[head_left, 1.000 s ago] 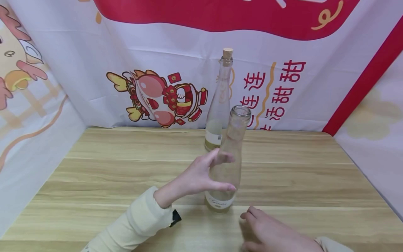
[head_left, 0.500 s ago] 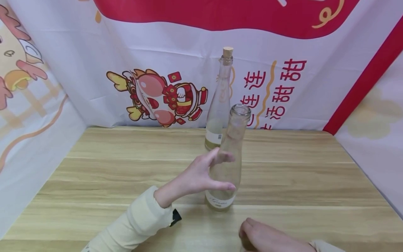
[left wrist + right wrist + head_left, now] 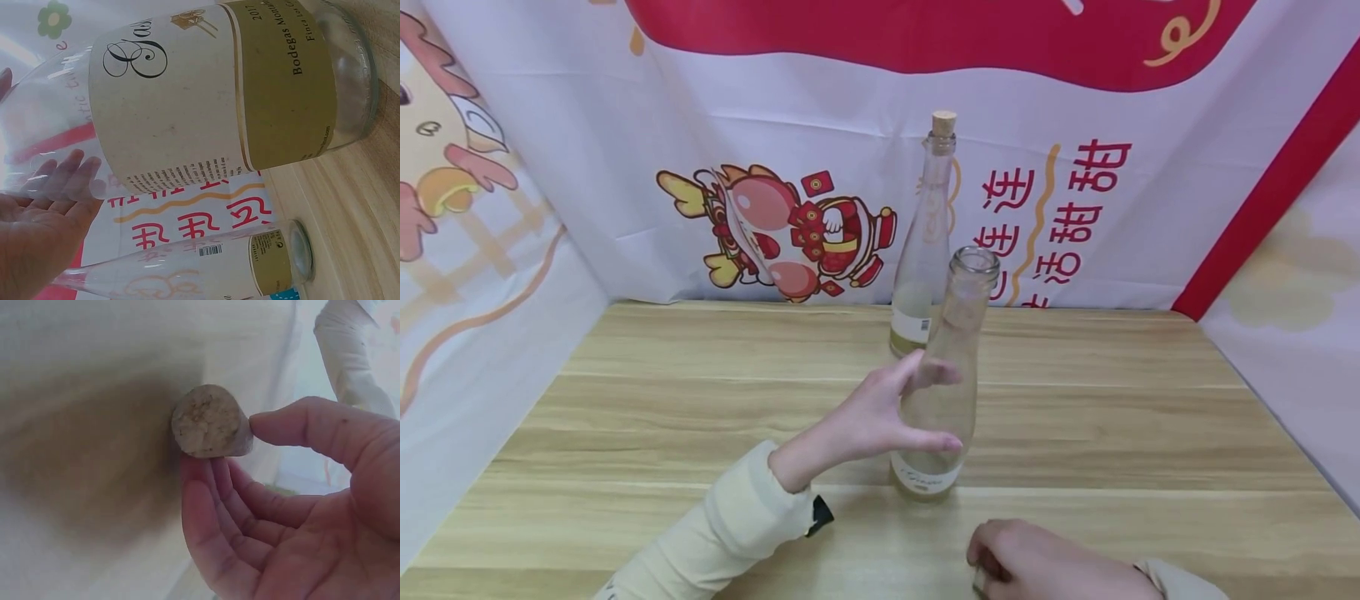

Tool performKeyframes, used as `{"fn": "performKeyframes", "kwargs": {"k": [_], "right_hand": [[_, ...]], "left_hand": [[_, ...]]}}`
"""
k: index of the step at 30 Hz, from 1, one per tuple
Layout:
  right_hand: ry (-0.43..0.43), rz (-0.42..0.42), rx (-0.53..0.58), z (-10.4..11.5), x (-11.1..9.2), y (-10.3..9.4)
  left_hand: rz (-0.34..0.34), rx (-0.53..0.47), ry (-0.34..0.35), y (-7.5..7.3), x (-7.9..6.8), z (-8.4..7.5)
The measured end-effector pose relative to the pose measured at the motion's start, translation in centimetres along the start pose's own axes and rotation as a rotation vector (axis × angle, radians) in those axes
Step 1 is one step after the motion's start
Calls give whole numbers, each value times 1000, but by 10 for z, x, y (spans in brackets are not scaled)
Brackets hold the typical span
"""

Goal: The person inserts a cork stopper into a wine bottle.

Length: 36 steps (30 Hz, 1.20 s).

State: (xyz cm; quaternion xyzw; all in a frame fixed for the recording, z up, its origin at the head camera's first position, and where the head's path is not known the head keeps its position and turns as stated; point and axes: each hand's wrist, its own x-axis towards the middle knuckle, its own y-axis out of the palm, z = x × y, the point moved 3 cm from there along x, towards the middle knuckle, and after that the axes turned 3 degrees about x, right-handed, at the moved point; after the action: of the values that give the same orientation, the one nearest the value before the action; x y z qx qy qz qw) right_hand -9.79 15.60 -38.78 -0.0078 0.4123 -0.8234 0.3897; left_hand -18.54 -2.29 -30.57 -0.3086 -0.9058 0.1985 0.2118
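My left hand (image 3: 876, 421) grips a clear glass bottle (image 3: 961, 329) around its body, thumb on the near side and fingers behind. This bottle stands upright on the table, its mouth uncovered, with a cream and olive label (image 3: 187, 94) low on it. At the table's front, my right hand (image 3: 1045, 562) pinches a cork (image 3: 209, 422) between thumb and fingers. One round end of the cork faces the right wrist camera; the head view mostly hides it behind the hand. Behind the gripped bottle stands a second clear bottle (image 3: 921, 242) with a cork stopper (image 3: 943, 124) in its neck.
The wooden table (image 3: 700, 400) extends on both sides of the bottles. A white and red printed cloth (image 3: 775, 92) hangs along its back edge, and more cloth covers both sides. The second bottle is close to the back cloth.
My right hand has curled its fingers in and taken hold of the cork near the table's front. The left hand and both bottles have stayed put.
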Motion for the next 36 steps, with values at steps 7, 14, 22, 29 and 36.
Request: {"fn": "performKeyframes", "kwargs": {"k": [7, 14, 22, 29, 36], "right_hand": [[-123, -170, -99, 4, -2, -29], [-204, -445, -215, 27, -10, -74], [-321, -688, -241, 55, -17, -117], [-414, -840, -217, 79, -24, -146], [-496, -902, -193, 109, -33, -173]], "left_hand": [[0, -1, -6, 0, 0, 0], [1, -4, -4, 0, 0, 1], [0, -5, -2, 0, 1, 2], [1, -15, 3, 2, 1, 2], [-2, -17, 5, 1, 1, 2]]}}
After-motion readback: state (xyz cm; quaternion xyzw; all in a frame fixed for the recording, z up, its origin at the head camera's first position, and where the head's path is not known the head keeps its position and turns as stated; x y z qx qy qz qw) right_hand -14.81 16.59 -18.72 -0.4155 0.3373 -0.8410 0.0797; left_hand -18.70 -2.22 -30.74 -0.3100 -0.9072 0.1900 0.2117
